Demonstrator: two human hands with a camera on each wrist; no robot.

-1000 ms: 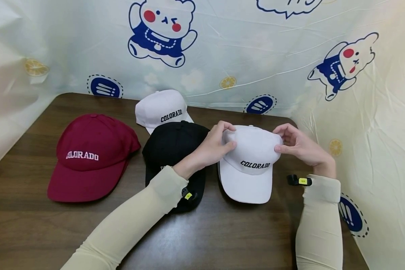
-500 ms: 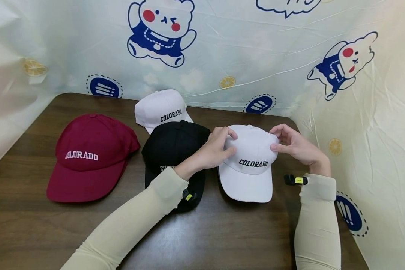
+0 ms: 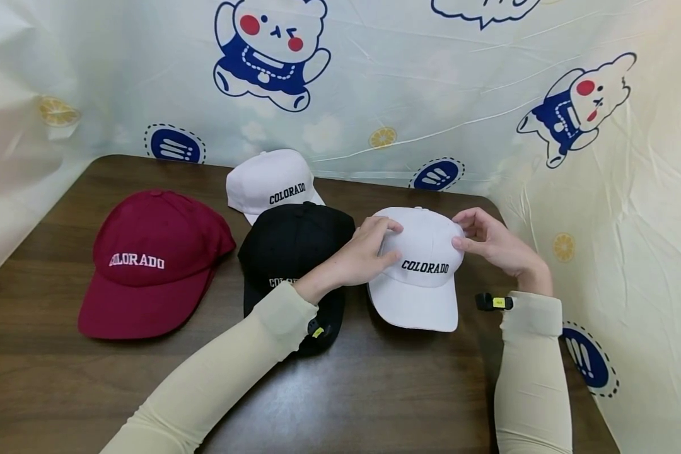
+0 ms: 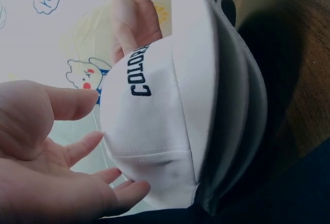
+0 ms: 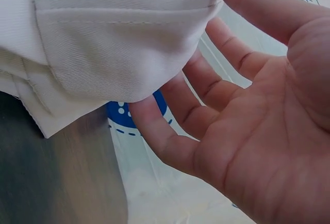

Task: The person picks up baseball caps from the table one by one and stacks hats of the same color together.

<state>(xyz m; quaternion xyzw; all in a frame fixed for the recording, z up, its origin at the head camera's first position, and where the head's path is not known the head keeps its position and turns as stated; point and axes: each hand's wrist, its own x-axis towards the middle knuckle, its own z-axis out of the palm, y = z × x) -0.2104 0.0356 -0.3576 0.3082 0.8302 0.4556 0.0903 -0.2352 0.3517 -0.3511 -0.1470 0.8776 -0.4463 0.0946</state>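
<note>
A white baseball cap (image 3: 428, 236) with black COLORADO lettering is at the right, its brim toward me. My left hand (image 3: 363, 249) holds the crown's left side, thumb and fingertips spread against the fabric; the left wrist view shows several brims (image 4: 237, 110) layered beneath this cap. At the opposite side, my right hand (image 3: 502, 246) holds the crown, thumb on top and fingers curved behind it. Those fingers (image 5: 175, 105) lie under the crown's edge in the right wrist view. My left forearm passes over a black cap (image 3: 295, 236), hiding part of its lettering.
To the left sits a maroon cap (image 3: 159, 265) with white lettering. Another white cap (image 3: 272, 180) lies behind the black one, partly covered by it. A patterned sheet (image 3: 374, 82) hangs at the back and right of the brown table (image 3: 374, 403).
The white cap has shifted slightly left and its brim has risen. My right hand has moved a little left with it, and my left hand slightly right. The other caps stay put.
</note>
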